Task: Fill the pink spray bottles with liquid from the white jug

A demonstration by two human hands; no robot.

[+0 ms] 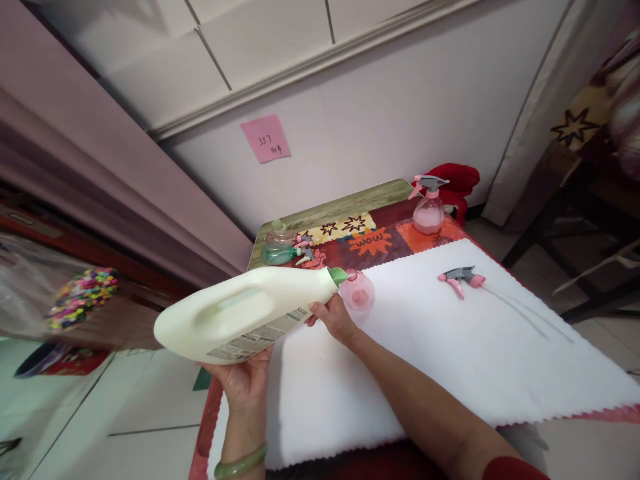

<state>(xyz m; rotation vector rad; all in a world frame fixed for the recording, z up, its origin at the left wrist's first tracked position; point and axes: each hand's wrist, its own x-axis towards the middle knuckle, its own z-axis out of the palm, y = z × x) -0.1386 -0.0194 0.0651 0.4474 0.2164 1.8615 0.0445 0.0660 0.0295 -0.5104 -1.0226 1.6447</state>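
A large pale detergent bottle point(235, 303) with a green pouring spout is tipped nearly level above the table. Under its body, my left hand point(245, 377) supports the bottom end. My right hand point(330, 319) grips the bottle near its neck, by the label. The spout meets the open mouth of a clear pink spray bottle point(358, 293), which stands on the white mat with some pinkish contents. Whether liquid is flowing, I cannot tell. Off to the right, a grey and pink trigger sprayer head point(461, 279) lies on the mat with its thin tube.
At the back right of the table stands a pink spray bottle point(429, 212) with its trigger head on. A green spray bottle point(280, 253) and another clear one lie at the back left. The white mat point(425, 360) covers most of the tabletop. A wall rises behind.
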